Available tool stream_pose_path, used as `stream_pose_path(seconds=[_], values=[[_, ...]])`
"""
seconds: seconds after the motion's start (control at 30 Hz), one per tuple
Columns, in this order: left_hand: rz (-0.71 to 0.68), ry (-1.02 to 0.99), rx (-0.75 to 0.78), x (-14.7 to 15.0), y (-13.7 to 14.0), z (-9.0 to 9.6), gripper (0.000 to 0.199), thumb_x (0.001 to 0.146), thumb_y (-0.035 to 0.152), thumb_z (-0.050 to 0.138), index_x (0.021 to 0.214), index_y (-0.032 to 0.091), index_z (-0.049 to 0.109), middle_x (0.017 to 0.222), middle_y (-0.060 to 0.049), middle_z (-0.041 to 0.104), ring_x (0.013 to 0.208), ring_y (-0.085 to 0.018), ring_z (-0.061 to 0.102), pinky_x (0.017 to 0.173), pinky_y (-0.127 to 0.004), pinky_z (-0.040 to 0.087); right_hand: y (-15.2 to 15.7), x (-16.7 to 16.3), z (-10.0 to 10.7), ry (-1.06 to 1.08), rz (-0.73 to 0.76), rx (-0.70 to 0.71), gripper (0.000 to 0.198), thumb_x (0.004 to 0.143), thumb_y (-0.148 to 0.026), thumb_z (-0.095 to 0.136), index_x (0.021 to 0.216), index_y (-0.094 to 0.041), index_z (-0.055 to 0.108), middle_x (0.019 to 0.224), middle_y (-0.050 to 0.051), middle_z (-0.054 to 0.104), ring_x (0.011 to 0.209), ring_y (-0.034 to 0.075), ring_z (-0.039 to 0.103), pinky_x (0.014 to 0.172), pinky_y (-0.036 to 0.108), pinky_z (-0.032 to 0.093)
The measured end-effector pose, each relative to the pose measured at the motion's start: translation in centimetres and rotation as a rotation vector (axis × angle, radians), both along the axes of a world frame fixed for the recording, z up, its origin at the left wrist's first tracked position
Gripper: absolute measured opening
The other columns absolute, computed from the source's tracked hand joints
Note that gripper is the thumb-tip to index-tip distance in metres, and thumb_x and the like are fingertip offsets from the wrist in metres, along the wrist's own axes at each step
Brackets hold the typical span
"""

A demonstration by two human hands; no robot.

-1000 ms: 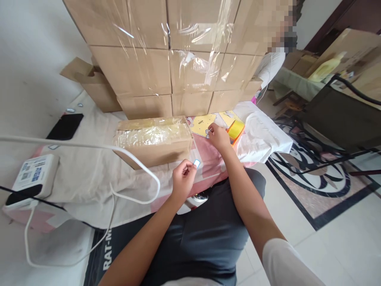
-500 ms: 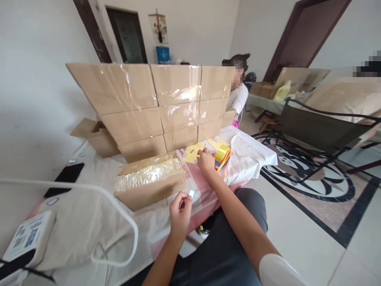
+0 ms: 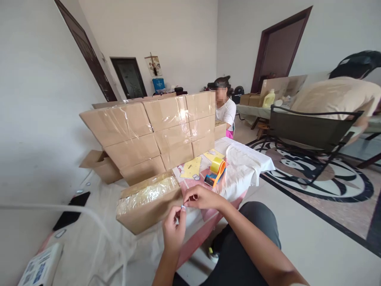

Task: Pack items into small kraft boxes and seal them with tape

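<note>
Between the fingertips of my left hand (image 3: 174, 229) is a small white label with a blue edge (image 3: 183, 207), mostly covered by the fingers. My right hand (image 3: 201, 197) comes in from the right, its thumb and forefinger pinched at the label's edge and meeting the left fingertips. Just behind my hands lies a closed cardboard box (image 3: 151, 212), its top sealed with clear shiny tape. An orange and blue tape dispenser (image 3: 218, 170) with a yellowish roll rests on the table, beyond my right hand and apart from it.
Stacked, taped cardboard boxes (image 3: 149, 139) form a wall behind the table. An opened carton (image 3: 104, 169) stands at left, near a black flat object (image 3: 71, 210). A white cable (image 3: 98, 222) crosses the lower left. A co-worker (image 3: 226, 109) sits beyond; another person (image 3: 336, 95) occupies a chair at right.
My right hand has left the tape dispenser and come back toward me to the label in my left hand. The view has tilted upward.
</note>
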State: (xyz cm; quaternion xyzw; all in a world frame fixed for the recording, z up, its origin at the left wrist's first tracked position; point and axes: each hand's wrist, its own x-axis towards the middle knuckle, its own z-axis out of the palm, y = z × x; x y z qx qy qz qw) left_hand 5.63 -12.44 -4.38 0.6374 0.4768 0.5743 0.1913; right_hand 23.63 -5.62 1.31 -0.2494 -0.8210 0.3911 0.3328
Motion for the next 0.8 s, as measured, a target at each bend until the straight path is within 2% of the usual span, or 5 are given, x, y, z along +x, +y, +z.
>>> stream_pose_path(seconds=[0.13, 0.33, 0.47, 0.57, 0.8], values=[[0.01, 0.079, 0.068, 0.2, 0.0, 0.6, 0.029, 0.095, 0.036, 0.059, 0.071, 0.02, 0.061, 0.057, 0.005, 0.053, 0.05, -0.01, 0.048, 0.051, -0.021, 0.038, 0.4, 0.5, 0.5, 0.006, 0.02, -0.023, 0.042, 0.084, -0.045, 0.078, 0.114, -0.016, 0.078, 0.09, 0.003, 0.071, 0.071, 0.011, 0.055, 0.065, 0.021, 0.042], [-0.003, 0.188, -0.102, 0.0, -0.6, 2.6, 0.029, 0.094, 0.04, 0.059, 0.073, 0.021, 0.065, 0.059, 0.003, 0.06, 0.054, -0.013, 0.055, 0.055, -0.023, 0.042, 0.4, 1.3, 0.6, -0.04, 0.061, 0.023, 0.029, 0.094, -0.04, 0.066, 0.094, -0.014, 0.077, 0.074, 0.0, 0.062, 0.067, 0.01, 0.05, 0.064, 0.021, 0.038], [0.307, 0.34, 0.05, -2.2, 0.0, 4.9, 0.031, 0.098, 0.038, 0.055, 0.075, 0.021, 0.068, 0.071, -0.002, 0.068, 0.07, -0.017, 0.063, 0.075, -0.031, 0.05, 1.4, 2.2, 0.3, 0.117, -0.036, -0.035, 0.026, 0.095, -0.037, 0.064, 0.092, -0.013, 0.073, 0.087, 0.004, 0.071, 0.076, 0.013, 0.059, 0.073, 0.024, 0.044], [0.518, 0.606, 0.211, -5.0, 1.7, 6.8, 0.025, 0.098, 0.04, 0.058, 0.102, 0.023, 0.077, 0.121, -0.01, 0.075, 0.12, -0.031, 0.063, 0.108, -0.049, 0.041, 3.0, 2.3, -1.0, 0.175, -0.027, -0.174, 0.028, 0.093, -0.041, 0.066, 0.093, -0.014, 0.073, 0.088, 0.004, 0.073, 0.079, 0.014, 0.063, 0.076, 0.026, 0.047], [0.242, 0.869, 0.129, -11.1, 5.3, 7.2, 0.034, 0.104, 0.038, 0.05, 0.125, 0.03, 0.075, 0.13, -0.001, 0.074, 0.129, -0.025, 0.065, 0.104, -0.04, 0.044, 5.4, -0.2, -5.6, 0.19, 0.006, -0.28, 0.032, 0.084, -0.046, 0.073, 0.089, -0.014, 0.075, 0.087, 0.004, 0.071, 0.081, 0.015, 0.06, 0.075, 0.026, 0.045]])
